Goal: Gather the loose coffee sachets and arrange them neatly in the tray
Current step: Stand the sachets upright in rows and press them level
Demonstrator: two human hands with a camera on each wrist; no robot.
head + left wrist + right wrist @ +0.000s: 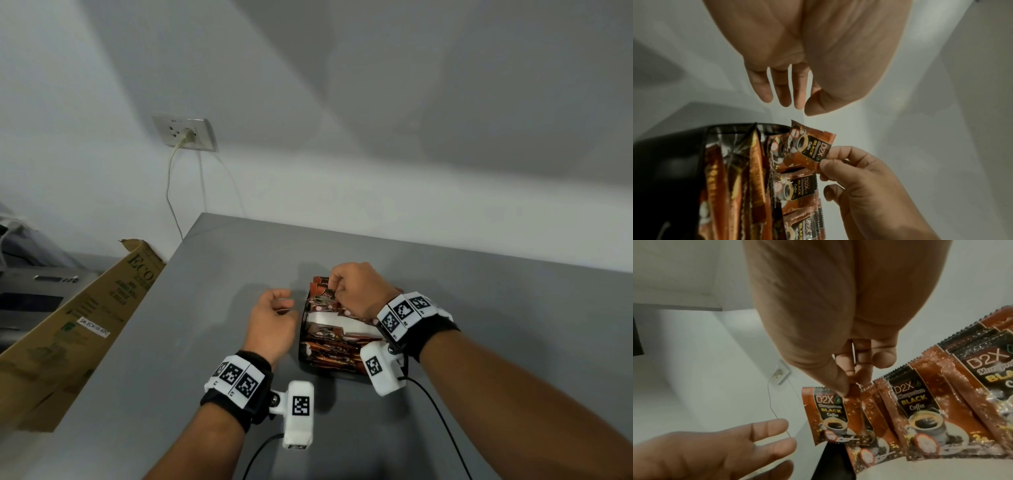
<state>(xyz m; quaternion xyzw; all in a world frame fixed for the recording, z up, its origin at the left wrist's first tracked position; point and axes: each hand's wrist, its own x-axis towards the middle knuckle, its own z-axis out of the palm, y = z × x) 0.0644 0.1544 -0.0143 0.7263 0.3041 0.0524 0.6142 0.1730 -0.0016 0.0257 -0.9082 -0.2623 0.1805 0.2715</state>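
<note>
The left hand (272, 322) hovers beside the tray, fingers (764, 428) loosely spread and holding nothing. Right of it, the right hand (359, 291) pinches a glossy brown coffee sachet (824, 417) by its top edge, over the black tray (339, 371) packed with sachets (329, 337) on the smooth grey table (513, 308).

Even, soft indoor light; broad faint shadows cross the wall (411, 102). Wrist views are dimmer, warm-tinted and slightly soft, with close palms blurred and lines bowed near the frame edges.
</note>
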